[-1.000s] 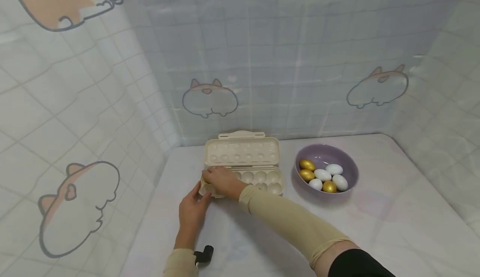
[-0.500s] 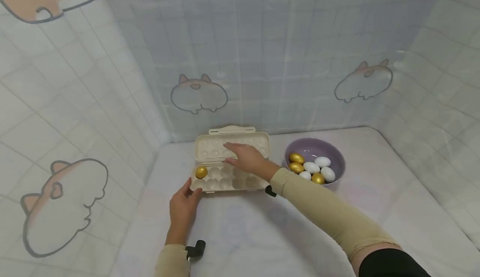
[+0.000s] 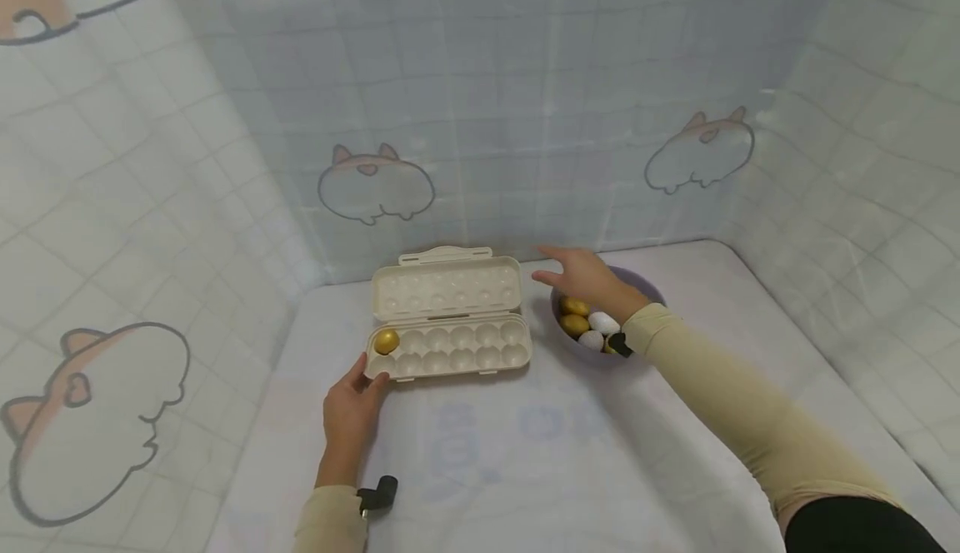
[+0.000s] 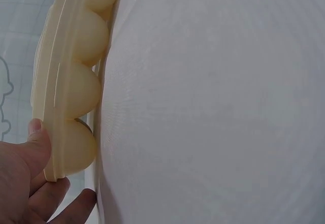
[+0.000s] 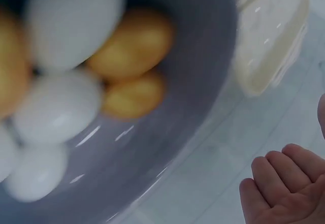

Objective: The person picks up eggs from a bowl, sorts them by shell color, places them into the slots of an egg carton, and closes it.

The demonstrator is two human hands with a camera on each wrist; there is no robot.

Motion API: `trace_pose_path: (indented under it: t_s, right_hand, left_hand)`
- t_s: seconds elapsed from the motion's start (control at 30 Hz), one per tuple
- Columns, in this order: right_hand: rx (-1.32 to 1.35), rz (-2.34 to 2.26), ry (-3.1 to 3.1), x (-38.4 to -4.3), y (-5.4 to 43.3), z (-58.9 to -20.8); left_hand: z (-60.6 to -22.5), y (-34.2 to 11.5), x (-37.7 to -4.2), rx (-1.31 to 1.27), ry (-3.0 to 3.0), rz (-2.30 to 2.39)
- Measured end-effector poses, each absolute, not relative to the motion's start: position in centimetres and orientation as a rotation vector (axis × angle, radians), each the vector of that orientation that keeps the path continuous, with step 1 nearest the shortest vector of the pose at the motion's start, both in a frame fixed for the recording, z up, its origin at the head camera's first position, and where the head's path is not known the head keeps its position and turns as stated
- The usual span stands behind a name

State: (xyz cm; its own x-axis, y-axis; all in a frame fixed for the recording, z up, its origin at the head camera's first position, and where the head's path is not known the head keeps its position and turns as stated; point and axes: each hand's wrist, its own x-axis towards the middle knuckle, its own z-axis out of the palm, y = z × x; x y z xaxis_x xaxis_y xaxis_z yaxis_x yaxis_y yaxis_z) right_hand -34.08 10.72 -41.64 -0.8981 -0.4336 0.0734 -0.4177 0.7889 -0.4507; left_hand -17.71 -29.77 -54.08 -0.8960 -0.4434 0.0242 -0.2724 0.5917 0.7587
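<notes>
A cream egg carton lies with its lid folded back, a gold egg in the back-left cup. My left hand holds the carton's near left corner; in the left wrist view the thumb presses the rim and the other fingers lie below it. Over the purple bowl hovers my right hand, holding nothing, fingers extended toward the left. Gold eggs and white eggs fill part of the bowl; the right hand and forearm hide some of them in the head view.
The white-covered table meets a tile-patterned wall close behind the carton and bowl. Side walls of the same pattern stand left and right. Black camera mounts sit on both wrists.
The right hand has let go of the gold egg in the carton's back-left cup and moved right to above the bowl. The left hand keeps its hold. The head view has shifted slightly.
</notes>
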Motion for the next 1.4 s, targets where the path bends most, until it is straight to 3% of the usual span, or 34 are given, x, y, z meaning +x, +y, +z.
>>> trace_pose_path:
  t_s: [0.43,0.9,1.4]
  right_hand:
    - [-0.628,-0.48,2.901,-34.6,16.6,-44.9]
    - [-0.675,-0.484,2.868,-35.1,16.5,-48.6]
    - [-0.651,-0.555,2.863,-35.1,16.3,-49.2]
  left_hand:
    - [-54.0,-29.8,-17.9,0.608,-2.651,-1.192]
    - [-54.1,-29.8,-17.9,0.621,-2.64,-1.193]
    - [-53.9,-29.5,-18.0,0.638,-2.646,-1.199]
